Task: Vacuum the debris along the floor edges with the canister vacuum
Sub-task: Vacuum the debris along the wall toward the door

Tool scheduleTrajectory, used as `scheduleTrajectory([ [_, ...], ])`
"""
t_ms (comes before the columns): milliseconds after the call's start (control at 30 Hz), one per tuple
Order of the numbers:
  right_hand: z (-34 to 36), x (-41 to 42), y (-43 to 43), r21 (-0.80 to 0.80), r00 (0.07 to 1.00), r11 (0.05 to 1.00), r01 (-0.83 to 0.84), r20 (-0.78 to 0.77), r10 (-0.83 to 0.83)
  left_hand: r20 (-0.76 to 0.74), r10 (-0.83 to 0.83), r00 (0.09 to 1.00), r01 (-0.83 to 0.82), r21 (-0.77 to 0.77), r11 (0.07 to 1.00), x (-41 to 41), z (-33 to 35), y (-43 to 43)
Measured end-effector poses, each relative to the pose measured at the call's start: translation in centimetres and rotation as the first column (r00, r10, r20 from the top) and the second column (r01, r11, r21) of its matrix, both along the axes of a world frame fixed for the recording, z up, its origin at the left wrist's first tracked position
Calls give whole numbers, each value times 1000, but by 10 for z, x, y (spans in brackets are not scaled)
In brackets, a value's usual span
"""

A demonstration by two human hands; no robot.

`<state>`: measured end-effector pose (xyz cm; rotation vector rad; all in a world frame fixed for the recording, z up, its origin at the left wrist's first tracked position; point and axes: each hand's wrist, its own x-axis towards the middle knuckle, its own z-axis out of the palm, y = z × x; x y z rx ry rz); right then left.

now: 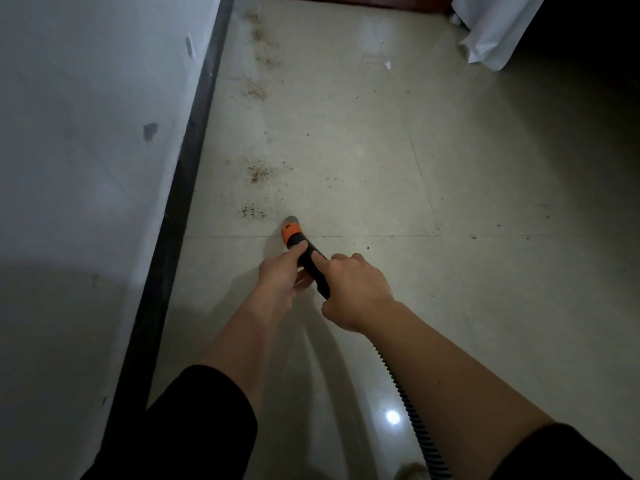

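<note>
Debris (pixel 259 173) sits in small brown patches strung near-to-far down the left side of the floor (pixel 381 174), close to the black skirting (pixel 188 161) at the foot of the wall (pixel 86 133) but not touching it

Head view, the only one: both hands are on the vac's nozzle tube (pixel 309 263), black w/ an orange tip (pixel 290 233). The left hand (pixel 277 282) is the forward one, fingers wrapped round the tube just behind the orange. The right hand (pixel 358 289) clamps it further back, forefinger laid along the top. The ribbed hose (pixel 398 386) trails off the near end, under the right forearm, and out the bottom of frame; canister itself not in shot

Key relation: the closest patch (pixel 252 212) lies just beyond the tip and a bit to its left, w/ a small gap of bare tile btwn them. The tube's long axis runs near-right to far-left, tip low by the floor; can't tell if it touches. So it points roughly at that patch, and the row carries on far of it, approx parallel w/ the skirting. The left hand is nearer the dirt

My guess: a short push fwd and left takes the first patch, then swing the axis to follow the wall. Stray specks lie right of the row; a paper scrap (pixel 387 65) and white cloth (pixel 491 32) are far off
</note>
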<state>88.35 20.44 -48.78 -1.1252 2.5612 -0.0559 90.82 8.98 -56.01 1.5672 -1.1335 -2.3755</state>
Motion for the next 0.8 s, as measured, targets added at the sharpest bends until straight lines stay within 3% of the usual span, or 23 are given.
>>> scheduleTrajectory([
  [800, -7, -4, -40, -42, 995, 994, -99, 7, 99, -27, 106, 994, -106, 14, 994, 15, 4, -36],
])
